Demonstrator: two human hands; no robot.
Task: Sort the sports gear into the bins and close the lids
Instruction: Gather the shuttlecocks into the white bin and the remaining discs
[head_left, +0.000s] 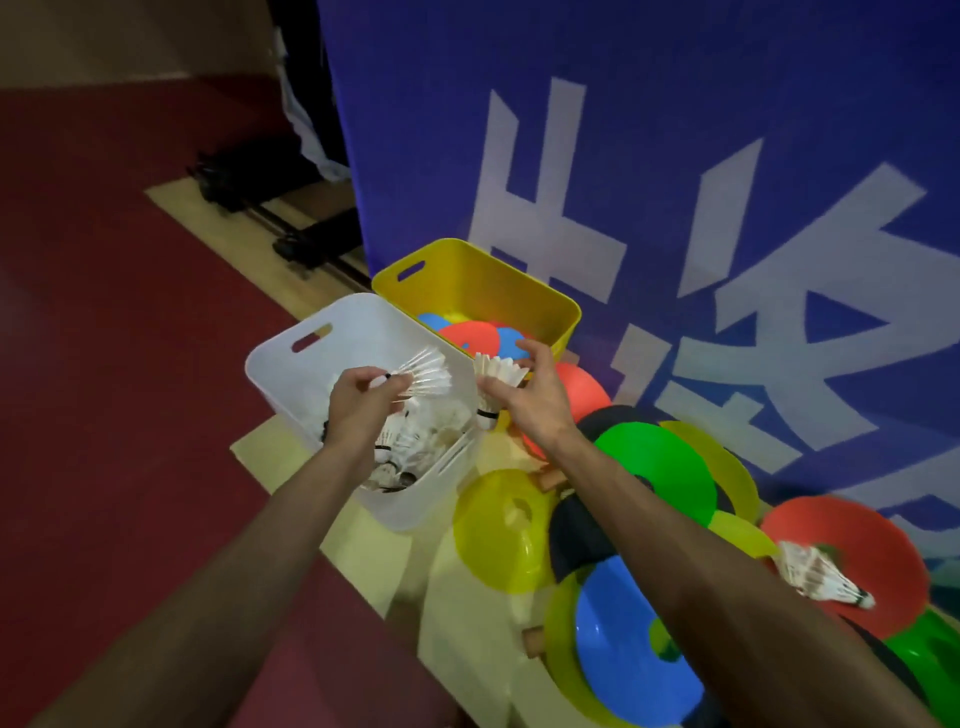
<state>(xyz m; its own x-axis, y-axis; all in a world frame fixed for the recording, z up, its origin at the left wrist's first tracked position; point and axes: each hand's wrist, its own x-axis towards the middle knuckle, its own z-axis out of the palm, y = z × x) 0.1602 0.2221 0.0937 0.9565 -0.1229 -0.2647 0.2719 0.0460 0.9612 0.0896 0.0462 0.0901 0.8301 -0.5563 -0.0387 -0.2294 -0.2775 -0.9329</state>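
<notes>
A white bin (332, 340) on the floor holds several white shuttlecocks. Over it, my left hand (358, 402) pinches the cork of a white shuttlecock (426, 376), feathers fanned to the right. My right hand (530, 395) hovers at the bin's right rim and grips another white shuttlecock (498, 371). Behind stands a yellow bin (467, 270) with red and blue disc cones inside. To the right, disc cones lie piled on the floor: green (657, 467), yellow (504, 530), blue (623, 639), red (852, 540). A loose shuttlecock (821, 577) rests on the red one.
A tall blue banner (649, 130) with white characters stands right behind the bins and the pile. A black wheeled stand base (291, 223) sits on the floor at the back left. Red floor (104, 364) spreads out to the left. No lids are in view.
</notes>
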